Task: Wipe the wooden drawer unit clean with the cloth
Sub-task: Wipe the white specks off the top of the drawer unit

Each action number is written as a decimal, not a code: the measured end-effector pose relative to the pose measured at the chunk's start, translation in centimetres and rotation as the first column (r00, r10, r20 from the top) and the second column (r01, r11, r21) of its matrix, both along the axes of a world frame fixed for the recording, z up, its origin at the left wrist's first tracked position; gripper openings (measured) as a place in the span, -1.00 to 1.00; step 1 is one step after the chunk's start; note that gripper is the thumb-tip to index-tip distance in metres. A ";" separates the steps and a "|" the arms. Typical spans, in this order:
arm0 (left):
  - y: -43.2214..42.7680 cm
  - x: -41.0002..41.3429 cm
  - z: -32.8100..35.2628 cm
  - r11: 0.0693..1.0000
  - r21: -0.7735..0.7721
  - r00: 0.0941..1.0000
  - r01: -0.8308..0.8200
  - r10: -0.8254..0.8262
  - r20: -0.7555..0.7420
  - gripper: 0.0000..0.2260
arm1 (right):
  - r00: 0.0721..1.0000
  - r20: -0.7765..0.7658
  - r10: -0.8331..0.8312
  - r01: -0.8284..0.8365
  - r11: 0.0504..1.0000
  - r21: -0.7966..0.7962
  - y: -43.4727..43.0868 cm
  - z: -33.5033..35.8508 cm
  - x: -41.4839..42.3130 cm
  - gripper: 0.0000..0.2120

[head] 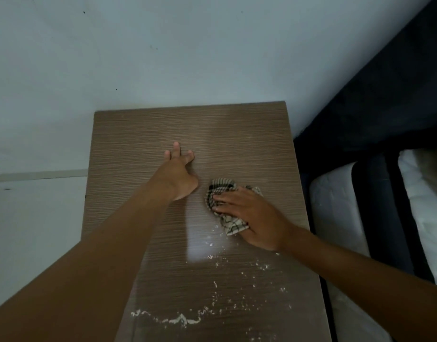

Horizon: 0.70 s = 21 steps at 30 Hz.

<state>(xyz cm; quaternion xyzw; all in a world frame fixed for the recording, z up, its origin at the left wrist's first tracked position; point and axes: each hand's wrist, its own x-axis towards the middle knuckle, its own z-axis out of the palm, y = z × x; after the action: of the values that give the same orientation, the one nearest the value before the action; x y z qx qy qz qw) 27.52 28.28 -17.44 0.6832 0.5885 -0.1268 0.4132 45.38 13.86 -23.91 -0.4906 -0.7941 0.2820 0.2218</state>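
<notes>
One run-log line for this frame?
phase: wiping | right hand: pressing checked cloth on drawer unit top | left hand: braced flat | white crumbs: near edge

A dim, bluish cast hangs over the head view, with colours muted and grain soft. A pale rectangular glare streaks the wooden drawer unit [143, 149] top near its centre. Wide-angle distortion bends the wall [138, 50] and unit edges outward. The near forearms blur slightly; the dark bed frame [375, 114] falls into heavy shadow.
</notes>
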 end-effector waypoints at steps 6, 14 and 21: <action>-0.1 0.0 0.1 1.000 0.000 0.999 0.030 -0.030 -0.014 -0.40 | 0.999 -0.003 0.035 -0.035 0.999 -0.017 -4.8 -0.6 -4.1 -0.44; -0.7 -0.7 0.0 0.996 0.018 0.995 0.087 -0.086 -0.056 -0.36 | 0.992 -0.023 0.125 -0.127 0.984 -0.128 -9.8 0.4 -7.4 -0.40; -3.1 -1.6 0.0 0.991 0.012 0.988 0.137 -0.135 -0.070 -0.36 | 0.649 -0.505 -0.569 0.166 0.754 -0.636 -10.8 5.7 -9.0 -0.70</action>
<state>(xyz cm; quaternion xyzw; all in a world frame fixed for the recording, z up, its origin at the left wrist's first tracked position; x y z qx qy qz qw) 25.89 25.20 -17.42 0.7204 0.5555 -0.1732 0.3773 36.35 3.07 -18.23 -0.5531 -0.4231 0.5951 0.4012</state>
